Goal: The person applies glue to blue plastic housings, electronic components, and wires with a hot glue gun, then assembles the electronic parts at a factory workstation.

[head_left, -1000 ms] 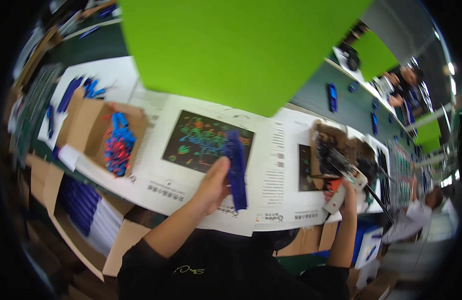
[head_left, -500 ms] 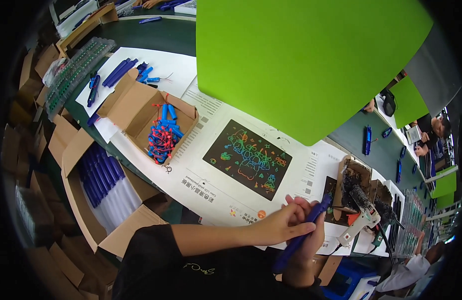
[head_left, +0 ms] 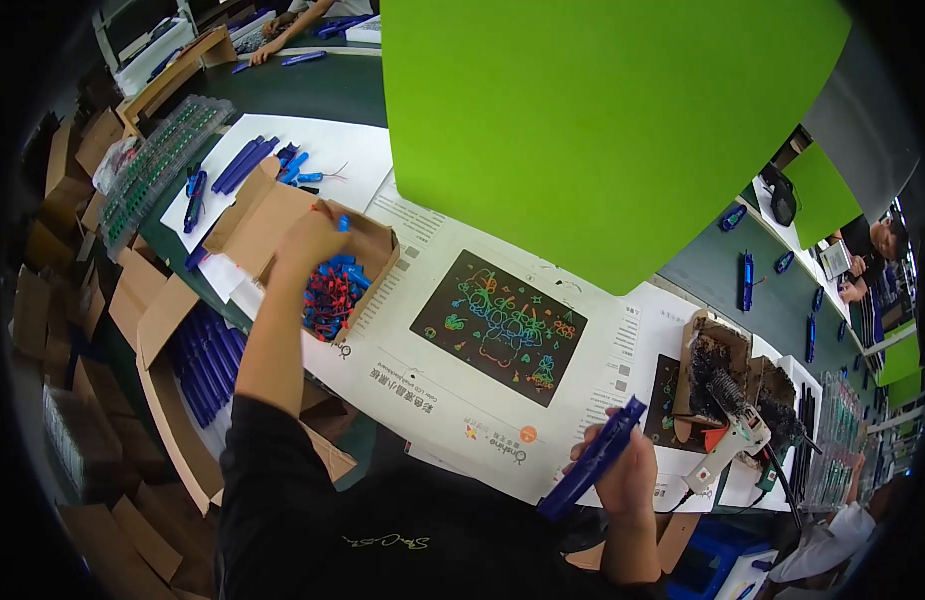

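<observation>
My left hand (head_left: 318,236) is over the small cardboard box (head_left: 388,245), reaching down at its far side. In the box lies a heap of blue cylindrical battery cells with red wires (head_left: 333,300). Motion smears that hand and its fingertips are hidden, so I cannot make out whether it grips a cell. Near the front edge of the table, my right hand (head_left: 628,475) is closed around a long dark blue plastic casing (head_left: 595,462), held at a slant with its upper end pointing right.
A larger carton of blue casings (head_left: 205,365) stands at the left. More casings (head_left: 245,165) and loose cells lie on white paper behind the box. A green panel (head_left: 603,130) rises at the back. A hot glue gun (head_left: 728,450) sits at the right by a small black-smeared box (head_left: 718,360).
My left hand has left the blue casing and swung left to the box of cells. The casing stays in my right hand, its shape now fully in sight.
</observation>
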`<state>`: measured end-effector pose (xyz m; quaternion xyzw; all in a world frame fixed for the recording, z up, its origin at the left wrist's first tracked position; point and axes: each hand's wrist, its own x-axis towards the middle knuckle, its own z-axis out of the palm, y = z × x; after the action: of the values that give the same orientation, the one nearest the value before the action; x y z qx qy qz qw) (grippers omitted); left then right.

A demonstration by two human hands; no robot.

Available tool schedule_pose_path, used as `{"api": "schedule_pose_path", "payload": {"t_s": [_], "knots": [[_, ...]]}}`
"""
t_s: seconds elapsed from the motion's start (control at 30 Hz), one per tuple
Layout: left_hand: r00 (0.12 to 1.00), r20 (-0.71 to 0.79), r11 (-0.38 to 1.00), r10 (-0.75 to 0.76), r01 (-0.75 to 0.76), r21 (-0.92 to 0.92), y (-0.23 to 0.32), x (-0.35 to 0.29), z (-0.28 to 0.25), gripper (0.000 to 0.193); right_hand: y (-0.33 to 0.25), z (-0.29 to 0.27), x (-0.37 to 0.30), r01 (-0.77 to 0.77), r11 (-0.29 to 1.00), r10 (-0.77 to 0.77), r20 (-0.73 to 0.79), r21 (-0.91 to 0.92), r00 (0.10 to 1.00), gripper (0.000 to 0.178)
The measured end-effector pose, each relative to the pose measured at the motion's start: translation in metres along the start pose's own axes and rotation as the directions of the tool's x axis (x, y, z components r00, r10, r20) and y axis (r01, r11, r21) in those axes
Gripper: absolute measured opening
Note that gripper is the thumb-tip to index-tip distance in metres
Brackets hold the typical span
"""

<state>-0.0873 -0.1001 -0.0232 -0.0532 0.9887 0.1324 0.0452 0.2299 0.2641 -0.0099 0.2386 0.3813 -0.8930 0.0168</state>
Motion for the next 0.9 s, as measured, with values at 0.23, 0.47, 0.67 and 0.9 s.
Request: {"api": "schedule_pose_path", "payload": {"t_s": [0.23,0.47,0.67,0.9], "knots": [[0.642,-0.583,0.552,0.498,-0.753,-0.359,0.106,-0.133,0.013,0.016,-0.005,0.018,0.011,-0.110,0.992,0.118,0.134,-0.064,0.984,0.035],[0.042,-0.668,-0.051,0.743,-0.992,-0.119,0.140,-0.173,0.051,0.018,0.001,0.058,0.023,-0.088,0.972,0.147,0.268,-0.220,0.952,0.033],[0.745,-0.187,0.105,0.640,-0.327,-0.939,0.154,-0.213,0.052,0.023,0.007,0.057,0.021,0.260,0.742,-0.301,0.040,-0.617,0.953,0.029],[0.775,0.028,0.104,0.631,-0.048,-0.993,0.155,-0.217,0.061,0.035,0.012,0.058,0.023,0.423,0.160,-0.435,0.321,-0.892,0.841,0.024]]}}
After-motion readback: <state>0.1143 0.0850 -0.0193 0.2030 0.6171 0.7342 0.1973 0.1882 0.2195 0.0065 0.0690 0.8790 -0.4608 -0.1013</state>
